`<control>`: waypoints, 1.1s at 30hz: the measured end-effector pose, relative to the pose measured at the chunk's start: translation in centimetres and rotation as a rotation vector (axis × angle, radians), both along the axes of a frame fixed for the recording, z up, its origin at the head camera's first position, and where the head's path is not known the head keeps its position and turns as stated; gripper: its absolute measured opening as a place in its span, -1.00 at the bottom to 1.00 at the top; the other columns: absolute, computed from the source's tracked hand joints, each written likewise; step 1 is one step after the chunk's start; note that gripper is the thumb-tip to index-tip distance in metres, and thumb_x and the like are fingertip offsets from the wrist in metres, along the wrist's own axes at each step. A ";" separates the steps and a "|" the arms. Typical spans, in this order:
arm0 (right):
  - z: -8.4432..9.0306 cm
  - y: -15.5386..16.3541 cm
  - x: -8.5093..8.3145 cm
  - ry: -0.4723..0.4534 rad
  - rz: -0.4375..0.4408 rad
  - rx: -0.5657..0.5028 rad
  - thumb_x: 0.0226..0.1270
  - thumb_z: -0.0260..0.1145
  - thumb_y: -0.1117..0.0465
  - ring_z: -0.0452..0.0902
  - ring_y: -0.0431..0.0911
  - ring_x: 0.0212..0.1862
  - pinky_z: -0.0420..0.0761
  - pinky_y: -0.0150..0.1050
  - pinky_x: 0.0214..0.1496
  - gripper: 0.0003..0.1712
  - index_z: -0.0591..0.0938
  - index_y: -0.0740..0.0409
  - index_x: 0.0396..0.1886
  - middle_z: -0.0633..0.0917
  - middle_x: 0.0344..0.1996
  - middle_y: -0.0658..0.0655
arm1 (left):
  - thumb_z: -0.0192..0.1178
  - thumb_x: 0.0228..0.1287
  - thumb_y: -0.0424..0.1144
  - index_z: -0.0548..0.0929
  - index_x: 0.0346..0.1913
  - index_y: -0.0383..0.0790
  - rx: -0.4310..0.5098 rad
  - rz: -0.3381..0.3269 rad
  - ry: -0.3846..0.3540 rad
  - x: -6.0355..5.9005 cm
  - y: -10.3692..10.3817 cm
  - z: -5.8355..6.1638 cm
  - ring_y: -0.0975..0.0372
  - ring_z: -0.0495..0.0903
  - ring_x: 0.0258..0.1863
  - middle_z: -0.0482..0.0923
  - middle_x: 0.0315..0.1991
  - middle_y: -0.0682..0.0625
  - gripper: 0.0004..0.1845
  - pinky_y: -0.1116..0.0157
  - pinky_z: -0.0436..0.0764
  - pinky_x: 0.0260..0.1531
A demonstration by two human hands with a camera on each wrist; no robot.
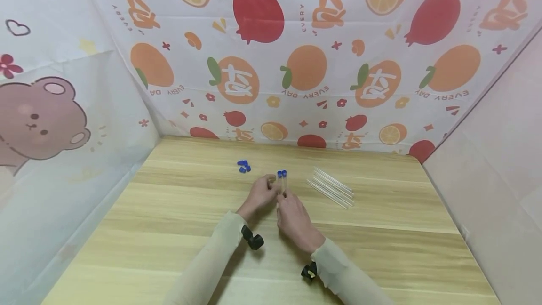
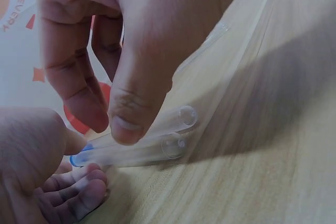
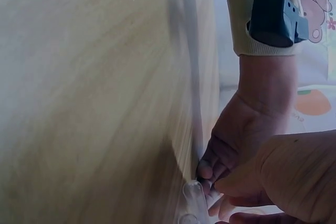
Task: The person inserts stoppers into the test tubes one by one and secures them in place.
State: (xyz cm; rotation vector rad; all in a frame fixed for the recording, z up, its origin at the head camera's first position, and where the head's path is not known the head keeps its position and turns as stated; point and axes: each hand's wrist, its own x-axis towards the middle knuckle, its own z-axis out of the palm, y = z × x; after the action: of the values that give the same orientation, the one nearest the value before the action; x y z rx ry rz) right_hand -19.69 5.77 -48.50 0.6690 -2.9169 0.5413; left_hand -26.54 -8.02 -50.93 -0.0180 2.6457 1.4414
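Two capped tubes (image 1: 282,181) lie side by side mid-surface, w/ blue caps at the far end and round bottoms toward the person; clear, thin, smooth. Right hand (image 1: 295,220) pinches them w/ curled fingers (image 2: 131,114), prob. to keep them from rolling. Left hand (image 1: 263,193) pinches near the caps. Loose blue caps (image 1: 243,166) sit far left, bare tubes (image 1: 331,187) to the right, on the wood-grain surface (image 1: 169,229).

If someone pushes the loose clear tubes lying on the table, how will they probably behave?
The clear tubes look round and slender, so they would probably roll across the smooth wooden table. They seem thin-walled and empty, likely light, stiff and possibly fragile.
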 end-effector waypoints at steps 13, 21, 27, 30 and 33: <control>0.1 1.5 -0.2 -0.008 -0.030 -0.018 0.33 0.31 0.37 0.60 -0.01 -0.23 0.72 -0.19 -0.28 -0.75 0.67 0.31 -0.02 0.65 -0.11 0.22 | 0.18 0.46 -0.22 0.48 0.33 -0.37 0.008 -0.016 0.017 0.7 0.1 0.0 0.28 0.46 -0.58 0.66 -0.44 -0.09 -0.52 0.43 0.45 -0.56; 0.3 2.4 -0.5 -0.015 -0.038 -0.034 0.31 0.31 0.38 0.61 0.02 -0.14 0.74 -0.15 -0.14 -0.70 0.65 0.34 0.04 0.64 -0.03 0.25 | 0.19 0.46 -0.19 0.52 0.28 -0.34 0.005 -0.025 0.012 0.9 0.4 0.2 0.19 0.63 -0.38 0.73 -0.29 -0.15 -0.56 0.38 0.60 -0.36; 0.4 2.8 -0.7 0.005 -0.048 -0.040 0.32 0.32 0.36 0.62 0.05 -0.09 0.74 -0.10 -0.06 -0.69 0.65 0.32 0.05 0.64 0.00 0.26 | 0.19 0.45 -0.20 0.52 0.27 -0.33 0.029 -0.044 -0.003 1.0 0.2 0.2 0.20 0.67 -0.36 0.76 -0.26 -0.14 -0.57 0.34 0.67 -0.30; 0.5 3.1 -0.8 0.020 -0.055 -0.035 0.31 0.34 0.35 0.62 0.04 -0.10 0.74 -0.11 -0.08 -0.70 0.66 0.31 0.03 0.64 -0.02 0.25 | 0.18 0.47 -0.20 0.51 0.27 -0.33 0.045 -0.054 -0.013 1.0 0.1 0.2 0.20 0.68 -0.35 0.76 -0.25 -0.12 -0.58 0.33 0.68 -0.30; 0.8 3.2 -1.0 0.026 -0.061 -0.040 0.31 0.34 0.36 0.63 0.04 -0.12 0.74 -0.11 -0.11 -0.71 0.67 0.33 0.02 0.65 -0.04 0.26 | 0.16 0.48 -0.21 0.52 0.25 -0.32 0.049 -0.057 -0.017 1.0 0.1 0.4 0.20 0.68 -0.37 0.76 -0.27 -0.11 -0.61 0.33 0.68 -0.33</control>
State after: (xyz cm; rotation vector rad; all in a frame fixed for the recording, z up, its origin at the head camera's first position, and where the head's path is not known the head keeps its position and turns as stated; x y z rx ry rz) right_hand -20.70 9.01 -47.74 0.5754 -2.8836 0.5775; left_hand -25.58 -7.95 -50.56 0.0487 2.5752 1.4805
